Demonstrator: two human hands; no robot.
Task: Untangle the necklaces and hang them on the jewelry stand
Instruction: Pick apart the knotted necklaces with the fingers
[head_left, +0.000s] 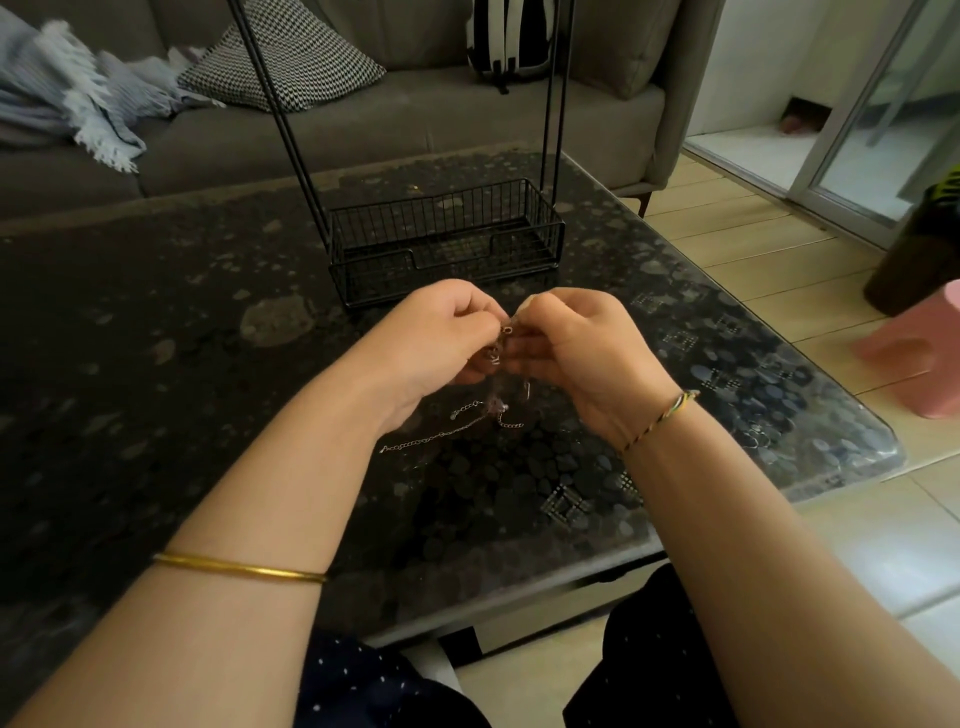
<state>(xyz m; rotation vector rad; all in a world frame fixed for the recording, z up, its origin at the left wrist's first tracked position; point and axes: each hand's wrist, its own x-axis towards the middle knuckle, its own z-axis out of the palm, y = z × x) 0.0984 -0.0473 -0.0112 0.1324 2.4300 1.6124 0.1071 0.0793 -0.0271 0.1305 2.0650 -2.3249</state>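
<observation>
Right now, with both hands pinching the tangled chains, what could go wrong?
The left hand and the right hand both pinch the tangled necklaces; pulling apart may tighten the knot or snap a thin chain. Loose chain ends trail on the dark patterned table, where they could snag.
</observation>
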